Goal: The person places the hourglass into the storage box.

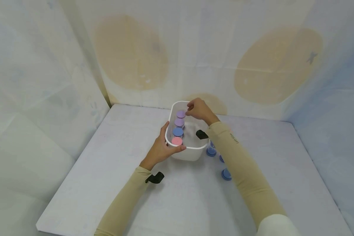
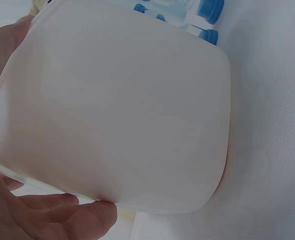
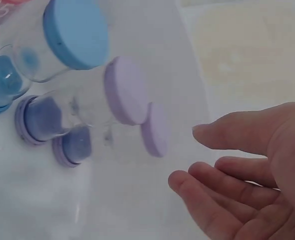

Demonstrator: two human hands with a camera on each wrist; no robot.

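Where the white table (image 1: pixel 106 183) fills the lower half of my head view, I log the white plastic bin (image 1: pixel 191 153) standing near its middle, a little toward the back wall. The left hand (image 1: pixel 160 149) grips the bin's near left corner, thumb over the rim and fingers wrapped against the outer wall; the left wrist view shows that wall close up with fingers curled under it. Inside the bin, along its left wall, a row of four capped jars stands upright: a pink-lidded jar (image 1: pixel 177 141) nearest me, then a blue-lidded jar (image 1: pixel 178 131), then a purple-lidded jar (image 1: pixel 179 122), then the far purple-lidded jar (image 1: pixel 181 114). The right hand (image 1: pixel 198 109) hovers over the bin's far end, fingertips at or just beside the far purple lid; in the right wrist view its fingers are loosely extended and hold nothing, apart from the lid. Outside the bin, on the table just right of it, I count three loose blue-lidded jars (image 1: pixel 211 151), partly hidden by the right forearm
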